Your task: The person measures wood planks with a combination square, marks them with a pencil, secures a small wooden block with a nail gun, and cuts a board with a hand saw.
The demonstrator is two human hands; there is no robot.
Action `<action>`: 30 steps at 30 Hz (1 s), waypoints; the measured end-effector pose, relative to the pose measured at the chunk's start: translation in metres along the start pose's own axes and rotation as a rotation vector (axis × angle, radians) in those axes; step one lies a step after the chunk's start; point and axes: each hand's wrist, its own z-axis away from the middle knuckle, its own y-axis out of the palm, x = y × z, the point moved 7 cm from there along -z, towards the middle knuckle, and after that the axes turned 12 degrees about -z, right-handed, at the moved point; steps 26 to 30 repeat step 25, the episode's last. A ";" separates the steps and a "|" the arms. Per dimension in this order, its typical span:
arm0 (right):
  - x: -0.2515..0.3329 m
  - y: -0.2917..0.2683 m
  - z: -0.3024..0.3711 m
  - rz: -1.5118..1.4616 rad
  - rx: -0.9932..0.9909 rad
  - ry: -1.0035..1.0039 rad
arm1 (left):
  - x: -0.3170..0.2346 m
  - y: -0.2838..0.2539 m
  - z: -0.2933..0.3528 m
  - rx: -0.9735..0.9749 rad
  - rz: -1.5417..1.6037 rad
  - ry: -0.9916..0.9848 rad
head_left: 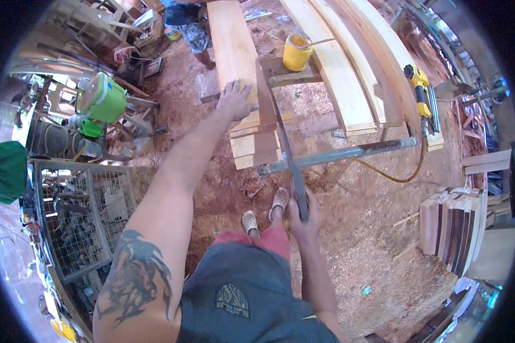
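Fingers [226,91] of the left hand [234,102] lie spread and flat on a pale wooden plank [234,51] on the far bench [337,154], arm stretched straight out. To the right and nearer, the right hand [304,214] has its fingers wrapped tight around a long dark metal bar [283,143] slanting toward the plank. A yellow cup [297,52] stands far right.

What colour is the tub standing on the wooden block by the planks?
Yellow; the tub shows best in the head view.
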 end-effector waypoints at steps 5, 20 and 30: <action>0.000 -0.046 0.072 0.074 0.083 0.110 | 0.002 -0.013 0.011 0.035 0.008 -0.038; -0.014 -0.026 0.047 -0.060 0.029 0.096 | 0.006 -0.012 0.005 0.063 0.038 -0.052; 0.000 -0.046 0.065 0.020 0.097 0.171 | 0.000 -0.003 0.000 0.042 0.017 -0.051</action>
